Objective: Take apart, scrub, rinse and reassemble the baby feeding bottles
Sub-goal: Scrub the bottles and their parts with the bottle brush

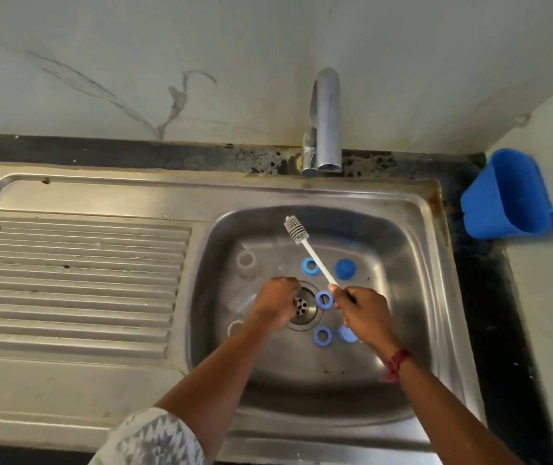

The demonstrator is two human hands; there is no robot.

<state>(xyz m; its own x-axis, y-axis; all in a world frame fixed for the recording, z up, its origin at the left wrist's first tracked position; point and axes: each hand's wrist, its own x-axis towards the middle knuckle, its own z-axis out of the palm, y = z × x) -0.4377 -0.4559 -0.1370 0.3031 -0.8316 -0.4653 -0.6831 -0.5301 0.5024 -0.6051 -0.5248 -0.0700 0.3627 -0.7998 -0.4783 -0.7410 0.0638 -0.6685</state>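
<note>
With right hand (pixel 362 312), gripped brush (pixel 315 256) by handle, bristles raised over sink (pixel 402 250); with left hand (pixel 275 305), curled fingers beside drain (pixel 303 308), could not tell around what; had blue rings (pixel 324 299) and caps (pixel 345 268) lying around drain.

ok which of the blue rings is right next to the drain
The blue ring at the drain's right edge, by the right hand's fingers. The far ring and near ring sit clear of it.
</note>
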